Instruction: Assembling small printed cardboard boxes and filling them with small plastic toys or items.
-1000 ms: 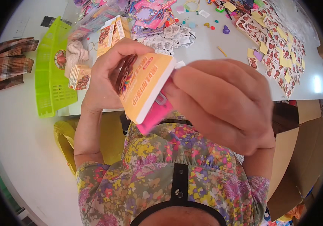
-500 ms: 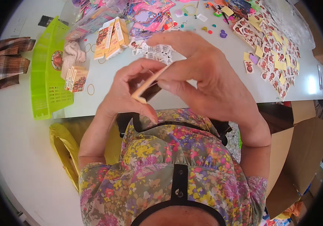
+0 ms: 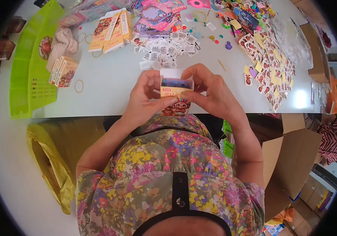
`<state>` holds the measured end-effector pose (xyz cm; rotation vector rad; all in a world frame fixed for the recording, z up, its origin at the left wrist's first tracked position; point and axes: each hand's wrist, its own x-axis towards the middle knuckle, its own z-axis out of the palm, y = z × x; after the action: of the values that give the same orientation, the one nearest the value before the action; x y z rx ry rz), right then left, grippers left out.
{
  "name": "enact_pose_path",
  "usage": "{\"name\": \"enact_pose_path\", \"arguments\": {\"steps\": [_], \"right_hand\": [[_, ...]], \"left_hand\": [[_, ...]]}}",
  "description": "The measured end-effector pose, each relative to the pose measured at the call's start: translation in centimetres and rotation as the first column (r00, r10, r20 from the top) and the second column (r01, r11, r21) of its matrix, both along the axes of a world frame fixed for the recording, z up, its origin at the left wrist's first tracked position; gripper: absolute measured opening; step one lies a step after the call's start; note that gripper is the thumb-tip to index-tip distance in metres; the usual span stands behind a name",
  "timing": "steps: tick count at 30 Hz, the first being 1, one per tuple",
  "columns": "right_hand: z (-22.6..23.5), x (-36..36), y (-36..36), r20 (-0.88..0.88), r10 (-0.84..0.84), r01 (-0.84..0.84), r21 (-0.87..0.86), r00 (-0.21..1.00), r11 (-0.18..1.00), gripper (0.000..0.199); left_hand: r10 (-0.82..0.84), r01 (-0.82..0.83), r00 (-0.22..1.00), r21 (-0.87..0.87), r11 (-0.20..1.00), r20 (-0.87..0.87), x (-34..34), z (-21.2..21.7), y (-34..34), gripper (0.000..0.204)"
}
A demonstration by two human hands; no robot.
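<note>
Carton: small carton point(image 3: 175, 108), thin printed cardbd, orange-yellow rect, held btwn both hands at table's near edge, white flap point(image 3: 171, 73) standing up at its mouth
Inside: dark blue flat item point(image 3: 175, 83), straight top edge, can't tell what
L hand: left hand point(image 3: 148, 92) gripping carton's L side, thumb flat on front, other fingers curled round
R hand: right hand point(image 3: 215, 91), narrow grip on R side, thumb across front nr mouth, index bent at flap
Table: white table point(image 3: 113, 84), smooth, glossy
L side: green basket point(image 3: 38, 93), slotted plastic; slim boxes point(image 3: 67, 74) just beside; thin round rubber band point(image 3: 79, 86) nr them
Far: orange cartons point(image 3: 115, 35), overlapping; white sachets point(image 3: 163, 51), loose heap
R side: printed cards point(image 3: 266, 84), flat, overlapping, w/ yellow slips point(image 3: 276, 81)
Below: yellow bag point(image 3: 38, 151), creased plastic; brown box point(image 3: 294, 161), cardbd, flaps open
</note>
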<state>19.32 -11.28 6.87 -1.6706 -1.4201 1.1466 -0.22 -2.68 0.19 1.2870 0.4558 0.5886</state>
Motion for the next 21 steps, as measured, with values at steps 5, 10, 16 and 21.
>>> {"name": "enact_pose_path", "arguments": {"steps": [5, 10, 16, 21], "right_hand": [[-2.1, -0.6, -1.0, -0.1, 0.006, -0.001, 0.055, 0.995, 0.998, 0.029], [-3.4, -0.5, -2.2, -0.206, 0.0, 0.017, 0.08, 0.979, 0.997, 0.028], [-4.9, -0.5, -2.9, -0.379, -0.046, 0.056, 0.017, 0.924, 0.998, 0.026], [-6.3, -3.1, -3.6, -0.632, -0.348, 0.503, 0.078, 0.693, 0.861, 0.031]], "left_hand": [[0.048, -0.045, 0.995, 0.038, 0.998, -0.084, -1.5, 0.5, -1.4, 0.063], [0.016, 0.007, 0.993, 0.191, 0.982, -0.117, -1.9, 0.0, -1.7, 0.066], [0.086, -0.052, 0.992, 0.314, 0.948, -0.095, -1.4, -0.7, -2.4, 0.054], [0.082, -0.02, 0.988, 0.416, 0.909, -0.132, -0.9, -0.8, -2.1, 0.047]]}}
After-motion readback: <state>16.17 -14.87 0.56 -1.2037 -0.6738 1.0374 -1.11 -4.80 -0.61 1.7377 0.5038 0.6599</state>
